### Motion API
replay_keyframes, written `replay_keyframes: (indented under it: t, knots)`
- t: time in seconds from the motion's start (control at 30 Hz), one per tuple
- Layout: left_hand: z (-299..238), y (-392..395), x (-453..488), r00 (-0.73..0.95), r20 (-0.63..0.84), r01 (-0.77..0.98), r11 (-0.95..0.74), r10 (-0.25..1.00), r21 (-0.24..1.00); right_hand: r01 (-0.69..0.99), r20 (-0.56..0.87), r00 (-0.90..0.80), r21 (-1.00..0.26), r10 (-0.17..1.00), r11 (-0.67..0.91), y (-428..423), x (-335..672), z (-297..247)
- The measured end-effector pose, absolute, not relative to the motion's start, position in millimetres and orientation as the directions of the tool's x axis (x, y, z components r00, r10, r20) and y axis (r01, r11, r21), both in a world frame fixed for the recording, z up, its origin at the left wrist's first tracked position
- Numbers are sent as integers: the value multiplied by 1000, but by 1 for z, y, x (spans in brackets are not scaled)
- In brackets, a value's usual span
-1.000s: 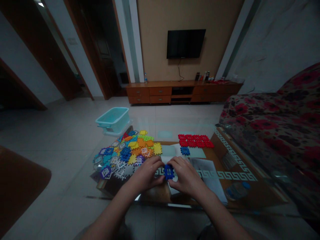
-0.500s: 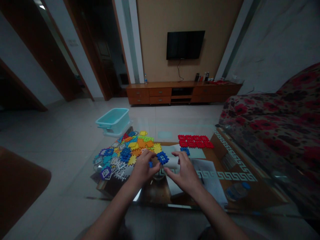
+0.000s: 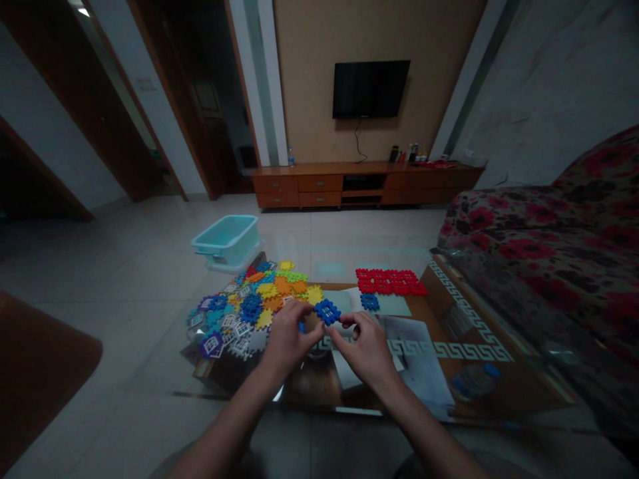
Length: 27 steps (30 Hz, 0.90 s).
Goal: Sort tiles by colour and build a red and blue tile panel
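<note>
A blue interlocking plastic tile with notched edges and a slotted centre is held up between my hands. My left hand pinches its left side with thumb and fingers. At its right edge, my right hand has thumb and index finger closed on the corner. Another blue tile lies just beyond my right hand, below joined rows of red tiles. To the left of my left hand spreads a heap of mixed-colour tiles, with yellow, orange, blue, white and purple ones.
The tiles lie on a glass-topped table with papers and a bottle visible toward the right. A turquoise plastic bin stands past the table's far left. A flowered sofa is on the right.
My right hand has moved left and its fingers have closed onto the right edge of the blue tile. The tile in my left hand has shifted slightly right and up.
</note>
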<state>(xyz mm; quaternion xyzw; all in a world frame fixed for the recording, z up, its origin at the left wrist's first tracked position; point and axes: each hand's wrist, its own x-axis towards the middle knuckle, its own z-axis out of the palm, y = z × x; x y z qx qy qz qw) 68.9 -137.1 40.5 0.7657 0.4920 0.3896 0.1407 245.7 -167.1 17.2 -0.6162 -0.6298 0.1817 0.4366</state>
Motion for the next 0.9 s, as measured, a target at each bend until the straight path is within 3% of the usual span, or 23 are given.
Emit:
replay_keyframes:
  t: [0.9]
  knots:
    - [39,-140,72,192,488,621,-490,851,612,648,336,218,-752,916,121,-169,242,21]
